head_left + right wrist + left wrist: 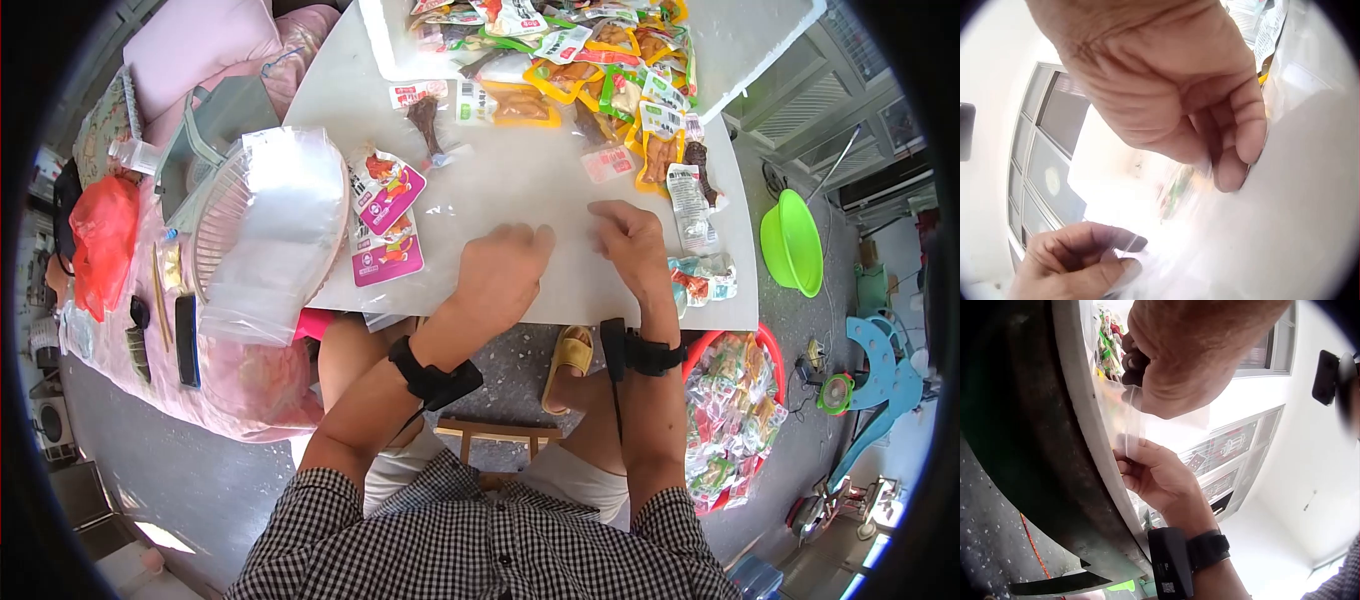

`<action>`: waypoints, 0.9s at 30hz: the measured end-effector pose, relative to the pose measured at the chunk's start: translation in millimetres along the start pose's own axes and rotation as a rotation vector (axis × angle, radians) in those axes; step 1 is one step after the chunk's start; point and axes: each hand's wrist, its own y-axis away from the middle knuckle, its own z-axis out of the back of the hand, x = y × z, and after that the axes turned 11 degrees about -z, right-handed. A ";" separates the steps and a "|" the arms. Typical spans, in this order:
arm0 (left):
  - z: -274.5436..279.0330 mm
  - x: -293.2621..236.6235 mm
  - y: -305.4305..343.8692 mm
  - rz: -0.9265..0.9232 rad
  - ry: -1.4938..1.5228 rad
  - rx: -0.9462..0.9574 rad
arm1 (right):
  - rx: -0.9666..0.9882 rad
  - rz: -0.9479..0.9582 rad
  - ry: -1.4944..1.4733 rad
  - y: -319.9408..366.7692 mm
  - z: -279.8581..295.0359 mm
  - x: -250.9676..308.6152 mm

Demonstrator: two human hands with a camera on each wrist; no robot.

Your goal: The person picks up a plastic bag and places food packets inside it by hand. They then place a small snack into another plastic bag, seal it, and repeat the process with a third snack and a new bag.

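Note:
Both hands pinch the edge of a clear plastic zip bag (1119, 412), stretched between them over the pale table (560, 300). My left hand (500, 265) has its fingers curled, and in the right wrist view its thumb and finger grip the film. Opposite it, my right hand (635, 245) pinches the bag's other side between thumb and curled fingers. The bag is so see-through that it hardly shows in the head view. Left of the hands lie two purple-and-white snack packets (390, 258). Beyond is a sealed dark drumstick pack (425, 125).
A white foam box (378, 40) holds many snack packets at the back. More packets (690, 210) lie at the right. Flat clear bags (280, 220) rest on a round pink basket (210, 225) at left. A red tub (778, 365) of packets stands on the floor.

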 end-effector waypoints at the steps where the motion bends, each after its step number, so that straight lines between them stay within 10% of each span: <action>1: -1.8 1.6 2.2 -0.010 0.018 -0.002 | 0.010 0.024 0.034 0.2 6.0 0.5; 7: -8.6 -1.6 6.8 -0.137 0.094 0.126 | -0.130 0.157 0.027 5.6 19.6 35.4; 18: -23.0 7.7 10.5 -0.065 0.252 0.046 | 0.094 0.164 0.401 -110.6 -94.1 79.2; 27: -20.2 13.2 7.3 0.032 0.291 0.046 | 0.393 -0.073 0.082 -117.2 -119.2 81.5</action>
